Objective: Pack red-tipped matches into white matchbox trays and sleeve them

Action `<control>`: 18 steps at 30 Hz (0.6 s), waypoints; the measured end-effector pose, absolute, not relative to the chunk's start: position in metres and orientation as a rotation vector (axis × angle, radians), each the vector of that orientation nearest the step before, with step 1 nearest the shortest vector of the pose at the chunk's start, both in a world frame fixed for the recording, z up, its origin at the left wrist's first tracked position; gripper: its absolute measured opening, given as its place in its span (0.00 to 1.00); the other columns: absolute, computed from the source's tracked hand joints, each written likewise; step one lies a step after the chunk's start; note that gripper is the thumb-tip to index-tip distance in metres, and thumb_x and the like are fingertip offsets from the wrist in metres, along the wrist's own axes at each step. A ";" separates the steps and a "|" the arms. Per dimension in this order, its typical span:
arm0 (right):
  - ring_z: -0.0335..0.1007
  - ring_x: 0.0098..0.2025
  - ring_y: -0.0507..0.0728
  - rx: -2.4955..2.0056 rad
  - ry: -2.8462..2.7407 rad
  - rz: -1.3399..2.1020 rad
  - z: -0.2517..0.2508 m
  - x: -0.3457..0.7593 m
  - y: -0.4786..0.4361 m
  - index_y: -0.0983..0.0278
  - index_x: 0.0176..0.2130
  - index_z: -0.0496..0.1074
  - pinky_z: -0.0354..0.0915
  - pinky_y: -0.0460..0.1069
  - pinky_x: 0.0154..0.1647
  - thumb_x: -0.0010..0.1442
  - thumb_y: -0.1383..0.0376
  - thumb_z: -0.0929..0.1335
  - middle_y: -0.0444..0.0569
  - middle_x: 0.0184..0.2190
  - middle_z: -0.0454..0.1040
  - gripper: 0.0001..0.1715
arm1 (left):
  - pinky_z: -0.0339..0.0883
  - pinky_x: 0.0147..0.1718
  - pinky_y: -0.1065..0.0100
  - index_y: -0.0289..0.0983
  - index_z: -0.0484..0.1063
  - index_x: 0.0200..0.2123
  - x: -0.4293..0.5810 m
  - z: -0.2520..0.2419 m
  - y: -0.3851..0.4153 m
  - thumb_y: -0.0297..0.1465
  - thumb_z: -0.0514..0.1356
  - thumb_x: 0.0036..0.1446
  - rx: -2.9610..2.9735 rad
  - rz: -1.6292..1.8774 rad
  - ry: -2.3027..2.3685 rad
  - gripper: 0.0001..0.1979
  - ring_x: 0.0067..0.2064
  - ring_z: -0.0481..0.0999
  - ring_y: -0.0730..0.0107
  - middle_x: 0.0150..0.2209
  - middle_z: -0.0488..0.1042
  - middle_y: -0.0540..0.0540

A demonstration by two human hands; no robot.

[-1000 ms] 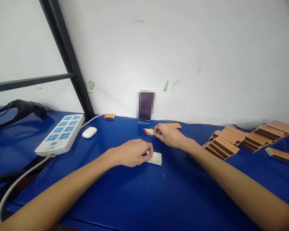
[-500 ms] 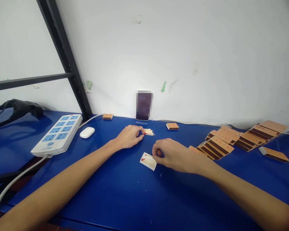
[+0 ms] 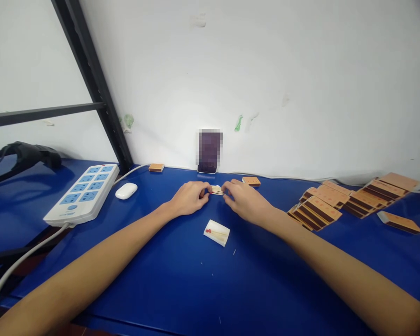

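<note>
A small bundle of matches (image 3: 217,190) lies on the blue table between my two hands. Its red-tipped left end is under the curled fingers of my left hand (image 3: 191,198), which closes on it from the side. From the right, my right hand (image 3: 247,200) has its bent forefinger and thumb at the other ends of the sticks. Nearer to me rests a white matchbox tray (image 3: 221,237), tilted to the view, with a few loose matches (image 3: 215,232) inside, their red heads to the left. Neither hand touches this tray.
Single matchboxes stand at the back left (image 3: 156,167), behind my right hand (image 3: 251,181) and at far right (image 3: 401,222). Flattened matchbox sleeves (image 3: 317,212) overlap at right. At left are a power strip (image 3: 82,193) and a white earbud case (image 3: 126,191). A phone (image 3: 209,151) leans on the wall.
My right hand has moved up and away from the white tray to the right end of the match bundle. The matches in the tray now show fully. My left hand has stayed at the bundle.
</note>
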State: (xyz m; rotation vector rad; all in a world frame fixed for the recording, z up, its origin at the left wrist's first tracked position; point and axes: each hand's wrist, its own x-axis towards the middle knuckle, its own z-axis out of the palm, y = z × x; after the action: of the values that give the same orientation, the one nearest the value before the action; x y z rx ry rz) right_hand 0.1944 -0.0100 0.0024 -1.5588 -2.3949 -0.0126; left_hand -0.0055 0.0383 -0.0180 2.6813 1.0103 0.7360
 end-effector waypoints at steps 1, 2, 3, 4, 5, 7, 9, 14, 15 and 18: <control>0.67 0.37 0.57 -1.567 -2.394 -0.003 0.001 0.194 -0.002 0.65 0.41 0.69 0.59 0.50 0.39 0.61 0.68 0.62 0.53 0.37 0.71 0.08 | 0.58 0.30 0.72 0.38 0.72 0.39 -0.005 -0.018 0.038 0.25 0.55 0.54 2.703 0.725 1.015 0.09 0.28 0.68 0.73 0.25 0.68 0.53; 0.67 0.37 0.56 -1.574 -2.395 0.019 0.000 0.193 0.004 0.65 0.40 0.70 0.59 0.49 0.39 0.61 0.68 0.63 0.53 0.37 0.71 0.08 | 0.59 0.30 0.71 0.38 0.72 0.39 -0.005 -0.018 0.037 0.25 0.55 0.54 2.719 0.714 1.025 0.09 0.29 0.68 0.72 0.25 0.69 0.53; 0.67 0.37 0.56 -1.581 -2.395 0.044 -0.001 0.192 0.009 0.65 0.38 0.70 0.59 0.49 0.39 0.61 0.68 0.63 0.53 0.36 0.71 0.07 | 0.59 0.30 0.71 0.38 0.72 0.39 -0.005 -0.018 0.037 0.26 0.55 0.55 2.730 0.706 1.039 0.09 0.29 0.69 0.72 0.25 0.69 0.53; 0.67 0.37 0.56 -1.586 -2.394 0.068 -0.001 0.192 0.012 0.65 0.36 0.71 0.59 0.49 0.38 0.61 0.68 0.63 0.52 0.35 0.72 0.07 | 0.59 0.30 0.71 0.38 0.72 0.39 -0.005 -0.018 0.036 0.26 0.55 0.56 2.737 0.699 1.055 0.08 0.30 0.69 0.71 0.26 0.69 0.52; 0.67 0.36 0.56 -1.589 -2.391 0.086 -0.002 0.191 0.013 0.65 0.34 0.72 0.58 0.48 0.38 0.60 0.68 0.63 0.52 0.34 0.72 0.07 | 0.59 0.30 0.71 0.38 0.72 0.39 -0.005 -0.017 0.036 0.27 0.55 0.57 2.742 0.692 1.069 0.08 0.30 0.69 0.71 0.27 0.70 0.52; 0.67 0.35 0.55 -1.590 -2.384 0.111 -0.002 0.191 0.014 0.65 0.32 0.72 0.58 0.48 0.36 0.60 0.69 0.63 0.51 0.32 0.72 0.08 | 0.59 0.30 0.70 0.38 0.73 0.38 -0.005 -0.017 0.036 0.29 0.55 0.59 2.747 0.670 1.090 0.08 0.31 0.70 0.70 0.28 0.70 0.50; 0.67 0.33 0.55 -1.588 -2.380 0.141 -0.002 0.192 0.014 0.65 0.32 0.72 0.58 0.47 0.34 0.59 0.70 0.64 0.50 0.31 0.73 0.08 | 0.60 0.31 0.70 0.38 0.73 0.38 -0.005 -0.017 0.036 0.30 0.54 0.60 2.746 0.653 1.109 0.08 0.32 0.70 0.69 0.29 0.71 0.50; 0.67 0.30 0.54 -1.558 -2.402 0.217 0.000 0.193 0.013 0.64 0.30 0.71 0.58 0.47 0.32 0.59 0.70 0.63 0.47 0.27 0.73 0.09 | 0.60 0.31 0.70 0.39 0.74 0.36 -0.005 -0.018 0.037 0.30 0.54 0.60 2.749 0.639 1.085 0.08 0.32 0.69 0.70 0.29 0.70 0.50; 0.67 0.29 0.53 -1.545 -2.414 0.238 0.000 0.193 0.013 0.64 0.30 0.71 0.58 0.47 0.32 0.59 0.69 0.63 0.46 0.26 0.73 0.09 | 0.60 0.31 0.71 0.39 0.74 0.35 -0.006 -0.019 0.038 0.30 0.54 0.60 2.749 0.639 1.067 0.08 0.32 0.69 0.70 0.29 0.70 0.50; 0.66 0.29 0.53 -1.487 -2.473 0.274 0.000 0.194 0.012 0.63 0.31 0.69 0.58 0.47 0.32 0.60 0.69 0.62 0.46 0.27 0.72 0.09 | 0.60 0.31 0.72 0.39 0.73 0.35 -0.007 -0.019 0.039 0.30 0.55 0.60 2.729 0.657 0.999 0.07 0.30 0.68 0.72 0.27 0.69 0.52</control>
State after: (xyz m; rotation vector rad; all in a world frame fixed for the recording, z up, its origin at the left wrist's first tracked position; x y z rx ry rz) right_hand 0.1937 0.0125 -0.0001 -1.4869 -2.4728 0.2736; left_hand -0.0072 0.0386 -0.0195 2.7289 0.9990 0.6567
